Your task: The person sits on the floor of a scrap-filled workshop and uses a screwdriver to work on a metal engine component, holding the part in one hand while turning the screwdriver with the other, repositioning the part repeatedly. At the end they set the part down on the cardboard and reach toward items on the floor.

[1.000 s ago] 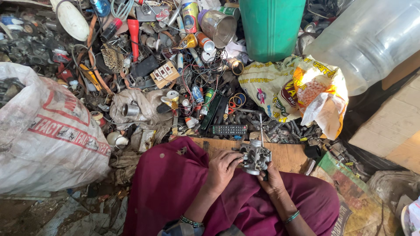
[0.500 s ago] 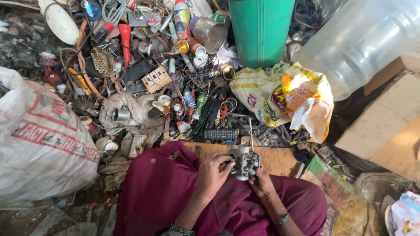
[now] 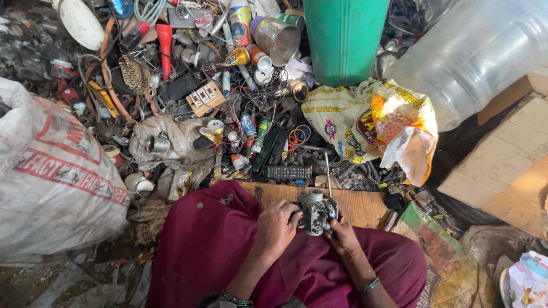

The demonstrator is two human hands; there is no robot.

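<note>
A grey metal engine part, like a small carburettor (image 3: 315, 211), sits between both hands above my lap. My left hand (image 3: 278, 227) grips its left side with curled fingers. My right hand (image 3: 341, 234) holds it from below and the right. A thin metal rod (image 3: 328, 168) rises from the part's top. I wear maroon cloth (image 3: 211, 251) over my knees and bangles on both wrists. A wooden board (image 3: 359, 205) lies just beyond the part.
A heap of scrap fills the ground ahead: a black remote control (image 3: 289, 171), cans, wires, a red funnel (image 3: 165, 40). A white printed sack (image 3: 51, 171) bulges at left. A green bin (image 3: 344, 37), a clear plastic jug (image 3: 474, 54), a yellow bag (image 3: 371, 122) and cardboard (image 3: 508, 165) lie right.
The view has shifted slightly, so the scrap heap sits lower and more to the right in frame. Both hands keep holding the metal part in nearly the same place.
</note>
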